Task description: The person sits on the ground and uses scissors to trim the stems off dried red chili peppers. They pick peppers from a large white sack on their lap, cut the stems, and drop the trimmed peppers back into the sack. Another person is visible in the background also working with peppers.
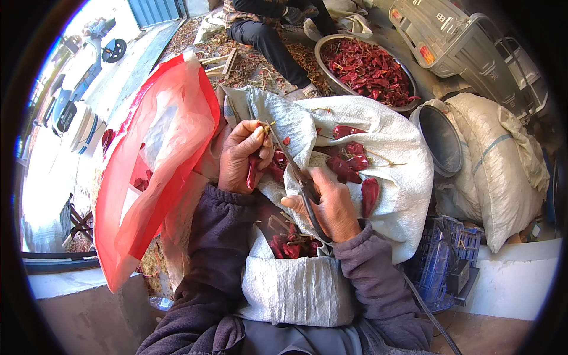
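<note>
My left hand (245, 153) pinches a dried red chili pepper (253, 171), its stem end up between thumb and fingers. Dark metal scissors (290, 160) sit in my right hand (332, 202), their tips at that stem end. Whether the blades are apart is hard to tell. Below both hands, a white woven sack (297, 284) with a rolled rim holds dried peppers (290, 246) and stems. More loose peppers (348, 162) lie on the spread white woven cloth (399, 186) right of my hands.
A red mesh bag (173, 151) stands open at left. Ahead are a metal basin (322, 57) of peppers and a seated person (275, 37). Right of me are a grey bucket (439, 140), a full sack (492, 164), a blue plastic crate (430, 270) and a cable (428, 306).
</note>
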A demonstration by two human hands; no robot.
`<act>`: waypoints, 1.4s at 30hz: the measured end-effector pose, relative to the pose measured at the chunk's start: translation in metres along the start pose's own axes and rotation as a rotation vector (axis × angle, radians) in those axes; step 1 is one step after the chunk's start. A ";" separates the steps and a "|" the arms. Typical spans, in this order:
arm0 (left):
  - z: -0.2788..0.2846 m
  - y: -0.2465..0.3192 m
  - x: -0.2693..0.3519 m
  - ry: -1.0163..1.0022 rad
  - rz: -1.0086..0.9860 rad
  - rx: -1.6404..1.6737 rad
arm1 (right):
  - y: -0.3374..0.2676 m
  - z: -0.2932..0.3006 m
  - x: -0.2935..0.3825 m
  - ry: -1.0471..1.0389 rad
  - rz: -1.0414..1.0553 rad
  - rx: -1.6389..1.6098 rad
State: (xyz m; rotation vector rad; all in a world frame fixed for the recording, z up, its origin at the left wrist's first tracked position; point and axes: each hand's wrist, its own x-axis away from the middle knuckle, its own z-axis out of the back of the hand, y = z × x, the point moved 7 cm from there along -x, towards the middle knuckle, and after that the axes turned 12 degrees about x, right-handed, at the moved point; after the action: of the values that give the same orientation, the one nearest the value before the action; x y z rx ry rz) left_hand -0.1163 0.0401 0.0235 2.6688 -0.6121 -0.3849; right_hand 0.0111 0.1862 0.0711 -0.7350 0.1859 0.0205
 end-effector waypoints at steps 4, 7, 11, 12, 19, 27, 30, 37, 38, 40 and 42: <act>0.009 0.002 0.001 0.083 -0.002 -0.050 | -0.009 0.013 -0.004 0.065 0.075 0.179; 0.011 0.003 0.000 0.101 -0.007 -0.064 | -0.011 0.026 -0.008 0.020 0.088 0.345; 0.008 0.002 0.000 0.095 0.009 -0.076 | -0.010 0.032 -0.015 -0.054 0.110 0.418; 0.008 0.002 0.000 0.101 0.007 -0.087 | -0.012 0.033 -0.015 -0.028 0.141 0.460; 0.011 0.002 0.001 0.127 -0.007 -0.043 | -0.015 0.031 -0.020 0.050 0.188 0.409; 0.006 -0.002 0.003 0.040 0.048 -0.033 | -0.017 0.019 -0.032 0.022 0.181 0.466; 0.003 -0.001 0.002 0.020 0.044 -0.002 | -0.020 0.015 -0.031 0.036 0.231 0.511; 0.004 -0.003 0.003 0.093 0.047 -0.018 | -0.015 0.001 -0.031 0.040 0.195 0.581; 0.004 -0.003 0.003 0.098 0.055 -0.019 | -0.015 -0.002 -0.031 0.054 0.191 0.599; 0.004 -0.004 0.003 0.093 0.070 -0.010 | -0.013 -0.005 -0.031 0.075 0.172 0.622; 0.004 -0.005 0.003 0.072 0.080 0.011 | -0.011 -0.006 -0.031 0.088 0.143 0.631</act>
State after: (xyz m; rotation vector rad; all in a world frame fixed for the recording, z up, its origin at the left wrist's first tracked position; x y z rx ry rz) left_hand -0.1130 0.0420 0.0171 2.6462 -0.6985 -0.2624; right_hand -0.0194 0.1753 0.0795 -0.0922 0.3100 0.0620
